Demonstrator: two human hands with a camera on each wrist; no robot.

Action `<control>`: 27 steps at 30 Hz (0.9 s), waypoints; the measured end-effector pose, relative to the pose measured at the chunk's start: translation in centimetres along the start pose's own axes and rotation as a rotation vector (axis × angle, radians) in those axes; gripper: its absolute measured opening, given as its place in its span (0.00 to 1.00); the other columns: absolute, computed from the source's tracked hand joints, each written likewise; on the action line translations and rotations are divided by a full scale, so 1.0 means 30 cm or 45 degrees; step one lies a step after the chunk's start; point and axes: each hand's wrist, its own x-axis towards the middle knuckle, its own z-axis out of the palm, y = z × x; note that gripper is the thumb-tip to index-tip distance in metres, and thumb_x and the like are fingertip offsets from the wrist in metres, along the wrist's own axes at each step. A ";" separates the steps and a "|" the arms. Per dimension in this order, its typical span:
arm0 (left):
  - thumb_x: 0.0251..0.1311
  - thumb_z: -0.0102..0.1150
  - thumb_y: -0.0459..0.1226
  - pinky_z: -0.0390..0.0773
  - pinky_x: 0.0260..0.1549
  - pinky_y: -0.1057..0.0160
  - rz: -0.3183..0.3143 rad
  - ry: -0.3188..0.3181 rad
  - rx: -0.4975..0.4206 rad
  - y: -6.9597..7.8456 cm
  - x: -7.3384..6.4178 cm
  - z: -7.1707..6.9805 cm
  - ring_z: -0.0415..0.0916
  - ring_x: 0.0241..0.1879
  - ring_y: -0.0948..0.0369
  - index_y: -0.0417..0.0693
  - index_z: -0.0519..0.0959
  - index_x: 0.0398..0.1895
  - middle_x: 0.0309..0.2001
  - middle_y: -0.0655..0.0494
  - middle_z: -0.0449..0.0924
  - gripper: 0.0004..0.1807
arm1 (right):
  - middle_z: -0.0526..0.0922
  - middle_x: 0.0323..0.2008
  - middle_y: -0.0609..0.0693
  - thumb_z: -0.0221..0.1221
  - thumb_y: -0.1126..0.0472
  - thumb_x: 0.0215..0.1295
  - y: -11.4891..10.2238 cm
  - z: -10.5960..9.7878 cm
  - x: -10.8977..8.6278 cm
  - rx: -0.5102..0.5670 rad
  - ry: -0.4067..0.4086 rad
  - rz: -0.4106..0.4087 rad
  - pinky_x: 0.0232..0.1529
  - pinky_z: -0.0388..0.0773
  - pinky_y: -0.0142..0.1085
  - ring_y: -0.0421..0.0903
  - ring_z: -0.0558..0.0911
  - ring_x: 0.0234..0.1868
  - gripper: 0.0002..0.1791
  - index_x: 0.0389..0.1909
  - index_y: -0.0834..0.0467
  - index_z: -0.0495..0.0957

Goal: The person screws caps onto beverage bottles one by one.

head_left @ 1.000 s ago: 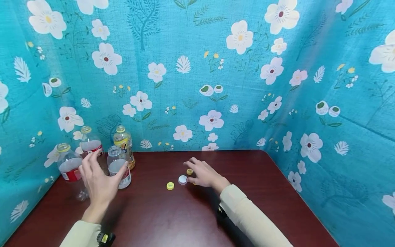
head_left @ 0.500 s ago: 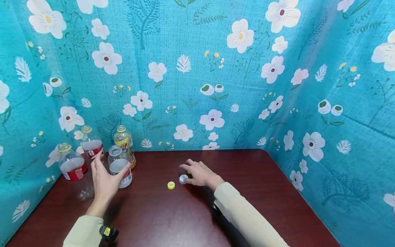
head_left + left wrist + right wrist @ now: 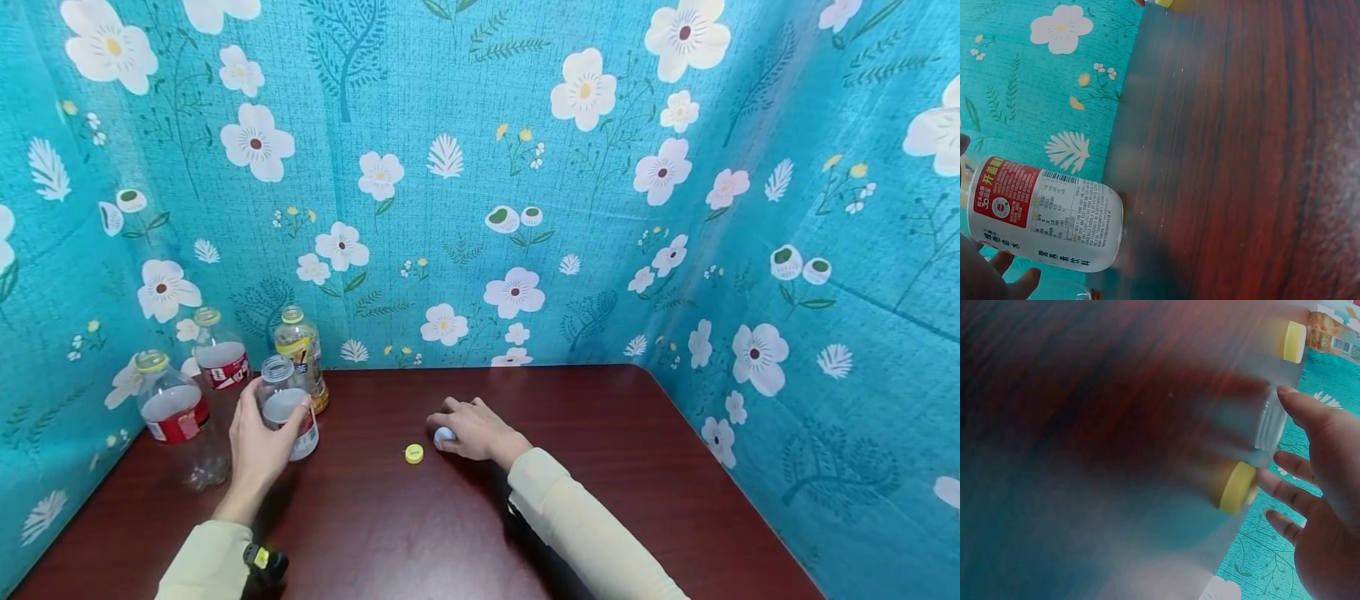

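Observation:
My left hand (image 3: pixel 258 437) curls round a small wide-mouthed bottle (image 3: pixel 287 408), fingers on its far left and thumb on its right. The bottle stands uncapped. Its white label with a red panel shows in the left wrist view, where the bottle body (image 3: pixel 1054 215) lies sideways across the frame between the fingers. Low over the table, my right hand (image 3: pixel 476 429) pinches a white bottle cap (image 3: pixel 444 436) between thumb and fingers. The right wrist view has this cap (image 3: pixel 1269 425) with a yellow cap (image 3: pixel 1238 487) close by the other fingers.
Two large red-labelled bottles (image 3: pixel 176 417) (image 3: pixel 222 358) and a yellow-labelled bottle (image 3: pixel 302 346), all uncapped, stand round the small bottle. Another yellow cap (image 3: pixel 414 453) lies left of my right hand on the dark red table (image 3: pixel 390 533). A blue flowered cloth (image 3: pixel 450 250) hangs behind.
My left hand has moved in from beside the small bottle and closed round it. The right hand has shifted left and lower, its fingers coming together on the white cap.

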 end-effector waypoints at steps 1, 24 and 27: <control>0.64 0.68 0.47 0.68 0.63 0.32 0.001 -0.001 -0.003 0.000 0.000 0.000 0.65 0.68 0.40 0.48 0.57 0.78 0.69 0.37 0.66 0.44 | 0.76 0.55 0.47 0.60 0.46 0.73 -0.002 0.001 0.001 -0.006 -0.002 0.000 0.51 0.70 0.43 0.41 0.77 0.52 0.24 0.68 0.42 0.76; 0.64 0.69 0.50 0.69 0.62 0.33 -0.029 -0.040 -0.018 0.002 0.011 0.012 0.67 0.67 0.40 0.48 0.56 0.78 0.71 0.37 0.66 0.46 | 0.76 0.50 0.47 0.59 0.56 0.76 0.003 0.004 0.007 0.188 -0.021 -0.047 0.50 0.80 0.36 0.41 0.79 0.44 0.15 0.60 0.47 0.81; 0.64 0.69 0.50 0.69 0.61 0.32 -0.001 -0.060 0.004 0.008 0.003 0.009 0.67 0.66 0.39 0.47 0.56 0.78 0.70 0.36 0.67 0.46 | 0.75 0.52 0.48 0.63 0.58 0.72 -0.001 -0.007 0.006 0.257 -0.008 -0.017 0.55 0.80 0.37 0.42 0.79 0.47 0.17 0.60 0.48 0.81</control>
